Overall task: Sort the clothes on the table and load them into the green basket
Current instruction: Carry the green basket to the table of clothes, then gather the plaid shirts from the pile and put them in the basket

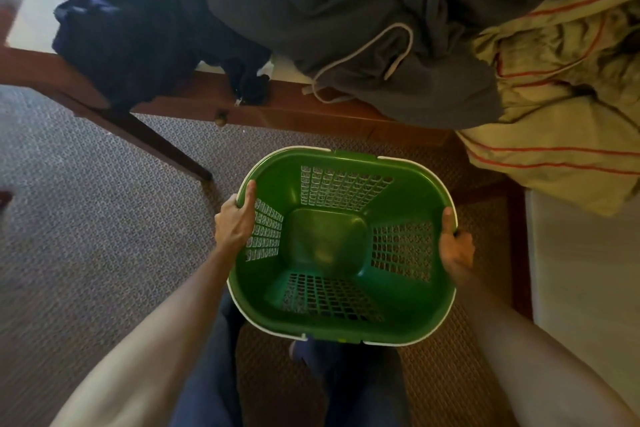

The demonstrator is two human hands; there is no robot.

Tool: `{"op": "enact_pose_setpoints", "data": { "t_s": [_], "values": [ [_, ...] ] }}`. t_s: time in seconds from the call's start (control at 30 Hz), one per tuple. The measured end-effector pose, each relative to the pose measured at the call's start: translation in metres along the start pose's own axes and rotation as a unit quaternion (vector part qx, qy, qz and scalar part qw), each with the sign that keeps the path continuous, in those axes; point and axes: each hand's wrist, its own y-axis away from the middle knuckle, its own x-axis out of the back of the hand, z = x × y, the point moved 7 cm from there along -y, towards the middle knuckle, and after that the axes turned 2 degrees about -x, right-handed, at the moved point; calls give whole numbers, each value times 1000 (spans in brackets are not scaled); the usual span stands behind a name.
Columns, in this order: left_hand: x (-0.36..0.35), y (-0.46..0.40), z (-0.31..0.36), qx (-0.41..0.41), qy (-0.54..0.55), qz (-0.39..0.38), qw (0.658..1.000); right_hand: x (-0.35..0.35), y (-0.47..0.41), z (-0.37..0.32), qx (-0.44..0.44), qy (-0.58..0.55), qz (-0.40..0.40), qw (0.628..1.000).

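I hold the green basket (408,180) low in front of me, over the carpet. It has slotted walls and nothing inside. My left hand (234,222) grips its left rim and my right hand (456,246) grips its right rim. On the wooden table (277,104) beyond it lie the clothes: a dark navy garment (138,31) at the left, hanging over the edge, a grey hooded sweatshirt (346,10) with a pale drawstring in the middle, and a beige cloth with red stripes (561,97) at the right, draped over the corner.
A dark table leg (162,146) slants down to the patterned carpet (86,201) at the left. A small round knob (221,118) sits on the table's front. A white surface (585,270) lies at the right. My legs in dark trousers (214,374) are below the basket.
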Motion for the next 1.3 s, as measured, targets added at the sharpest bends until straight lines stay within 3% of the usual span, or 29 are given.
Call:
{"op": "enact_pose_setpoints", "data": {
  "t_s": [0.2,0.4,0.57,0.67,0.8,0.9,1.1,1.3],
  "values": [
    [4,5,9,-3,-28,-36,999,5,8,-3,-6,50,-15,999],
    [48,21,37,-10,-63,-65,996,6,66,-33,78,167,8,983],
    [97,79,107,-86,-204,-158,962,-13,147,-71,94,131,-27,987],
    [128,107,156,-195,-265,-173,929,-31,204,-110,124,97,-26,987],
    [189,114,216,-306,-259,-192,896,-51,277,-183,193,9,-9,981],
    [252,105,257,-372,-236,-177,880,-50,325,-249,275,-54,50,959],
    [368,44,325,-415,-191,-135,879,-52,391,-367,359,-100,116,920],
    [415,4,377,-449,-169,-133,867,-66,416,-447,399,-77,112,907]
  ]
}}
